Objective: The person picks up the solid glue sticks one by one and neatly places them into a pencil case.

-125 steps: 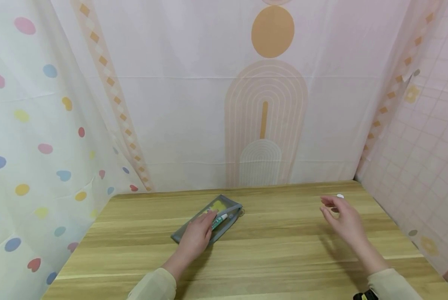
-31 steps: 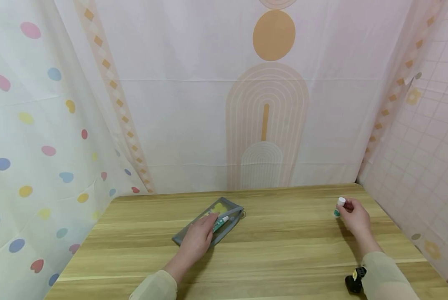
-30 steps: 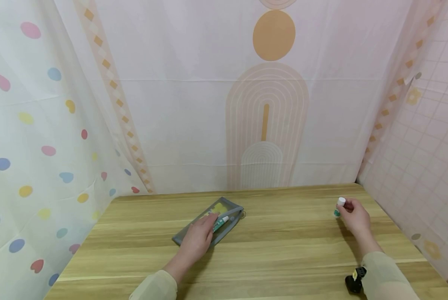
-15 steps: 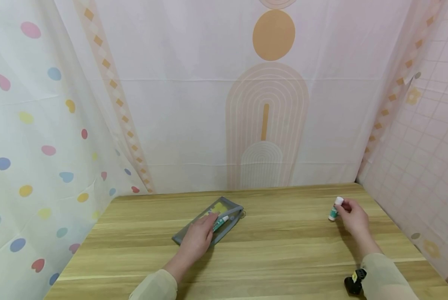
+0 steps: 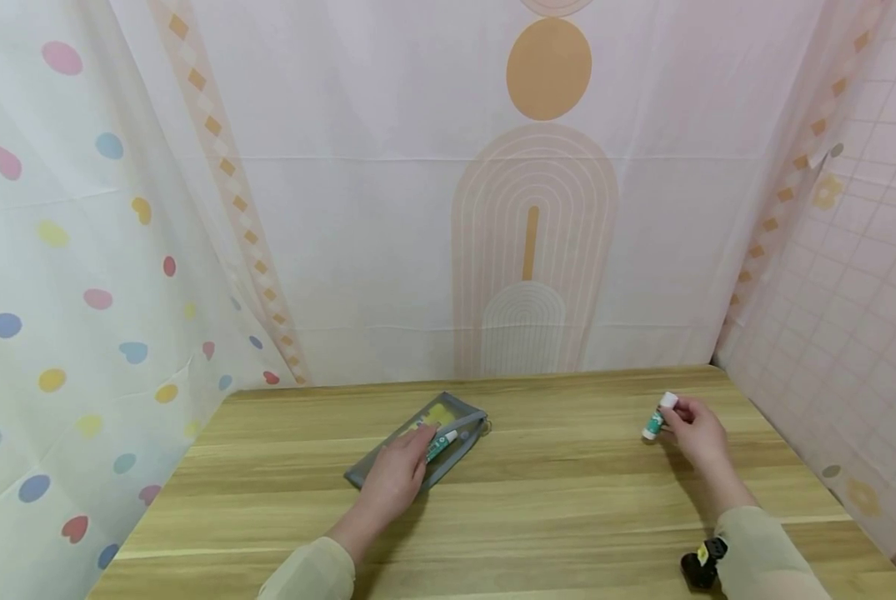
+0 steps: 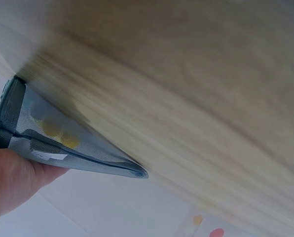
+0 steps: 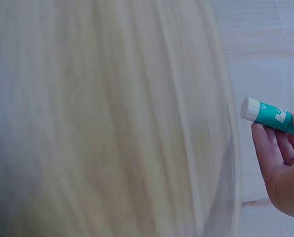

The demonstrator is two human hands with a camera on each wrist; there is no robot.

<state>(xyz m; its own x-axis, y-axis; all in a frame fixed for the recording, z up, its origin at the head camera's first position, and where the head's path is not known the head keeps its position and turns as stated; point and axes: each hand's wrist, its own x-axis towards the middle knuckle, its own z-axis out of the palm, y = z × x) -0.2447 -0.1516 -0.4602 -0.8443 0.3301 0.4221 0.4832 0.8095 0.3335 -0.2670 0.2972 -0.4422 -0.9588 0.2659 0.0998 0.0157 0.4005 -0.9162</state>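
Note:
In the head view a grey mesh zip pouch (image 5: 466, 410) lies slantwise on the table, with yellow shapes showing through it. My left hand (image 5: 395, 471) rests on top of it with fairly straight fingers. Beside these fingers shows a green and white tube (image 5: 442, 445); whether it is inside the pouch I cannot tell. The left wrist view has the pouch (image 6: 63, 133) side-on against the table. At the right, my right hand (image 5: 701, 433) pinches a green glue stick (image 5: 653, 423) with a white cap between thumb and fingers, tilted. The right wrist view shows this glue stick (image 7: 273, 116) along the fingers.
The wooden table (image 5: 553, 500) ends at a patterned curtain (image 5: 372, 250) behind. More curtains hang at the left and right sides. A small black device (image 5: 698, 571) sits at my right wrist. A ring hangs from the pouch's far right corner.
My right hand was bare-fingered 4.2 s ago and now pinches the glue stick. Over the last second it has moved slightly left, and the glue stick has tilted more. The left hand has stayed put.

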